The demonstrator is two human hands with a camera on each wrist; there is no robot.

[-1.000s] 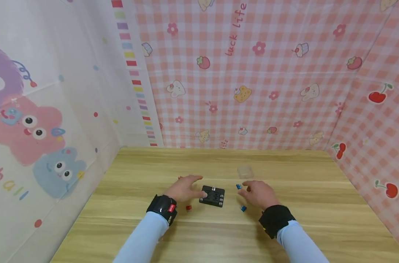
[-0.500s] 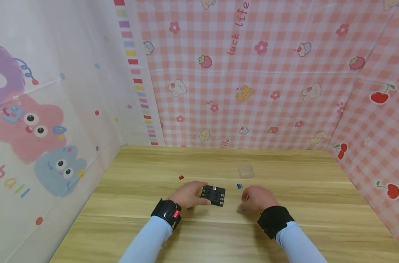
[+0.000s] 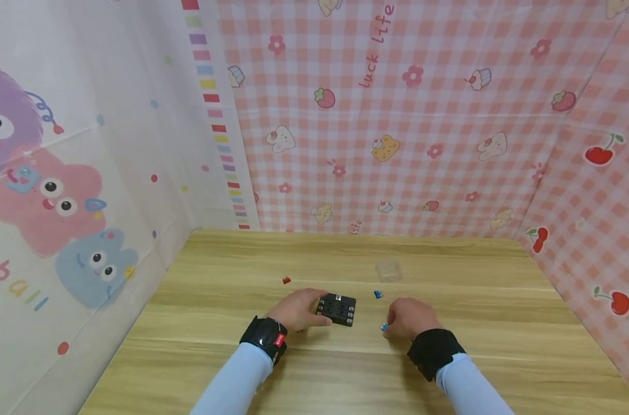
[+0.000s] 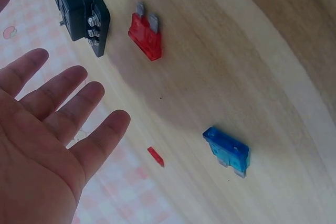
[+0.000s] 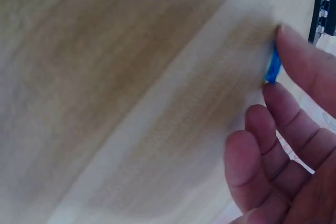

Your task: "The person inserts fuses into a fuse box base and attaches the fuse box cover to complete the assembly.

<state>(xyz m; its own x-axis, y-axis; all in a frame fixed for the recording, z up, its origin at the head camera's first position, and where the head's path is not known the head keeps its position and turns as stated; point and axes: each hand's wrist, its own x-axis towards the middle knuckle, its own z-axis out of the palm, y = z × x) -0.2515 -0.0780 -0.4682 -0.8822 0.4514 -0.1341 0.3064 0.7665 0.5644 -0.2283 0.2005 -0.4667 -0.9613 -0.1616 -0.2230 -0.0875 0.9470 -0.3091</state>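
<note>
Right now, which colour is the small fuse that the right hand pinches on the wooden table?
Blue. The small blade fuse between the right hand's fingertips shows best in the right wrist view.

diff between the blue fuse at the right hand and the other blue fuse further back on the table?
The near blue fuse is pinched between the fingertips of the right hand; the far blue fuse lies free on the table, untouched. The near one sits in front of the black fuse block, to its right; the far one sits behind it, nearer the clear cover. Both are small blue blade fuses, right of the block.
</note>
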